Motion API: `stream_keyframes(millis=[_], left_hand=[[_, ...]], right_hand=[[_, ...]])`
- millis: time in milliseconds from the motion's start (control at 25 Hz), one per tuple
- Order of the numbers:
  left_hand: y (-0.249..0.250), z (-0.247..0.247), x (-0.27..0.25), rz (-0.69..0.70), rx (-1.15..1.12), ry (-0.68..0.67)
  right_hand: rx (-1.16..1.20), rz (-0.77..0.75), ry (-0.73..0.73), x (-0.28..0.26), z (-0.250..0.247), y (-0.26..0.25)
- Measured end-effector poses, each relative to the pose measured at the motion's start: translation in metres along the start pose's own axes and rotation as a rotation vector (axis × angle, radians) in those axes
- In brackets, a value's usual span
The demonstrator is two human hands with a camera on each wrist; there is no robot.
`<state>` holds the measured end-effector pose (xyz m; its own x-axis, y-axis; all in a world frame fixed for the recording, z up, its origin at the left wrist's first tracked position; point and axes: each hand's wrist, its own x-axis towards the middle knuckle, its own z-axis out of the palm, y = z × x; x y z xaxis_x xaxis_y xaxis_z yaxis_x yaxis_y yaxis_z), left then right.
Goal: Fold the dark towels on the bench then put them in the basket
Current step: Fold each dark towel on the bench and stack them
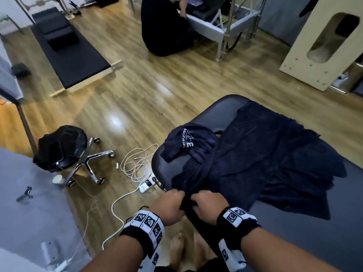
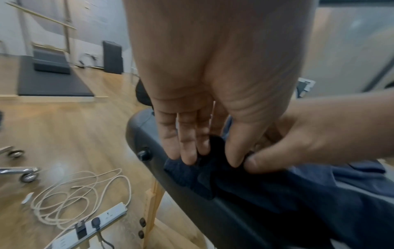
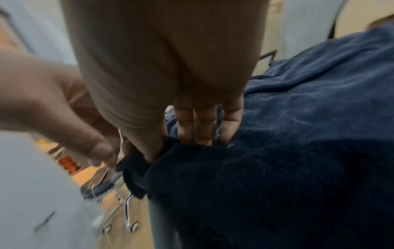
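A large dark navy towel (image 1: 265,154) lies spread and rumpled across the black padded bench (image 1: 324,232). A second dark towel (image 1: 188,142) with white lettering sits crumpled near the bench's left end. My left hand (image 1: 170,203) and right hand (image 1: 208,201) are close together at the near edge of the big towel. In the left wrist view, my left hand (image 2: 213,160) pinches the towel (image 2: 277,193) edge between thumb and fingers. The right wrist view shows my right hand (image 3: 170,146) pinching the same bunched edge of the towel (image 3: 298,134). No basket is clearly identifiable.
A wheeled stool (image 1: 84,163) carrying a black mesh-like bundle (image 1: 60,148) stands left of the bench. A coiled white cable (image 1: 135,163) and a power strip (image 1: 145,186) lie on the wooden floor. A person in black (image 1: 163,30) sits far back. A grey surface (image 1: 29,193) is at left.
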<state>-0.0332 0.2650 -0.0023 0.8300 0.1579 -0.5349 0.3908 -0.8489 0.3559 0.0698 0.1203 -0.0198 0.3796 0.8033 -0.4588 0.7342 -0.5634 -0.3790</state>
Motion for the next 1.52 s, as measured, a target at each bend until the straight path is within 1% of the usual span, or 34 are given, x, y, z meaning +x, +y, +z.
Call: stream_keyframes(millis=[80, 120, 240, 320, 360, 440, 520, 560, 640, 720, 800, 880, 960, 1080, 1240, 1360, 1440, 1520], left_hand=[[0.003, -0.004, 0.007, 0.005, 0.021, 0.010], [0.006, -0.010, 0.011, 0.026, -0.004, 0.038], [0.021, -0.040, 0.022, 0.145, -0.148, 0.127], [0.031, -0.064, 0.029, 0.207, -0.190, 0.142], [0.036, -0.074, 0.032, 0.245, -0.191, 0.146], [0.043, -0.089, 0.038, 0.332, -0.167, 0.141], [0.054, -0.096, 0.041, 0.411, -0.187, 0.103], [0.064, -0.097, 0.038, 0.450, -0.203, 0.070], [0.090, -0.097, 0.028, 0.510, -0.212, 0.001], [0.118, -0.089, 0.019, 0.564, -0.151, -0.032], [0.140, -0.075, 0.015, 0.612, -0.122, 0.000], [0.155, -0.061, 0.015, 0.620, -0.183, 0.057], [0.162, -0.049, 0.018, 0.594, -0.184, 0.114], [0.169, -0.038, 0.019, 0.593, -0.025, 0.165], [0.183, -0.029, 0.028, 0.643, 0.151, 0.226], [0.210, -0.022, 0.023, 0.647, 0.230, 0.191], [0.240, -0.021, 0.015, 0.668, 0.224, 0.179], [0.277, -0.020, 0.005, 0.709, 0.194, 0.112]], right_hand=[[0.168, 0.037, 0.062, -0.004, -0.007, 0.005], [0.238, 0.051, 0.131, -0.008, -0.014, 0.007], [0.439, 0.128, 0.319, -0.027, -0.039, 0.013], [0.566, 0.183, 0.436, -0.042, -0.058, 0.017], [0.619, 0.202, 0.527, -0.050, -0.066, 0.019], [0.621, 0.247, 0.735, -0.069, -0.081, 0.020], [0.539, 0.329, 0.895, -0.093, -0.091, 0.015], [0.536, 0.369, 0.954, -0.106, -0.095, 0.009], [0.554, 0.390, 1.010, -0.127, -0.099, -0.003], [0.521, 0.374, 1.031, -0.140, -0.095, -0.012], [0.457, 0.377, 1.046, -0.150, -0.090, -0.015], [0.388, 0.406, 1.078, -0.164, -0.087, -0.013], [0.331, 0.484, 1.147, -0.185, -0.082, -0.004], [0.317, 0.654, 1.245, -0.223, -0.072, 0.014], [0.384, 0.864, 1.300, -0.273, -0.054, 0.037], [0.427, 1.006, 1.380, -0.321, -0.036, 0.064], [0.461, 1.083, 1.400, -0.362, -0.020, 0.086], [0.485, 1.163, 1.418, -0.404, -0.003, 0.106]])
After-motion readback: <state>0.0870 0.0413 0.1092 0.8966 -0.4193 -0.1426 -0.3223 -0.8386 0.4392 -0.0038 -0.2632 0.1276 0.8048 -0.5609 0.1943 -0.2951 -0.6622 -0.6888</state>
